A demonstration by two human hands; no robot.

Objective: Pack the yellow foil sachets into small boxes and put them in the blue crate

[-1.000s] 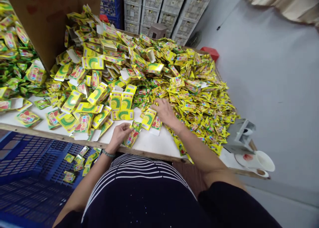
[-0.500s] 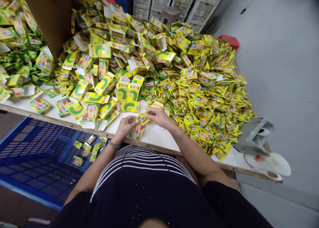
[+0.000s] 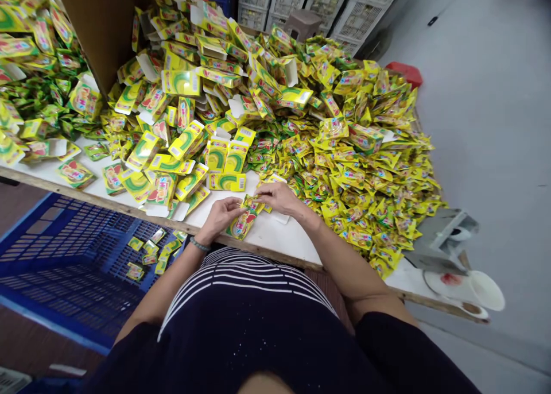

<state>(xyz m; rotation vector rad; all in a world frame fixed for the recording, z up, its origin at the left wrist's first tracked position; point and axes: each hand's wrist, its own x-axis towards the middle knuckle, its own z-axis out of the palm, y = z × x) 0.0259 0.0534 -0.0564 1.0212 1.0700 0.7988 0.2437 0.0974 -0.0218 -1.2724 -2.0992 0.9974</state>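
Left hand (image 3: 225, 215): fingers closed at the open end of a small printed box (image 3: 241, 224), located at the front edge of the bench (image 3: 282, 242). Right hand (image 3: 279, 199): fingertips pinched at the same end; exact grip partly hidden.

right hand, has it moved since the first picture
Yes. Judged against the two upright boxes, which stand where they did on the table, the right hand has moved leftward and nearer the person, close to the left hand.
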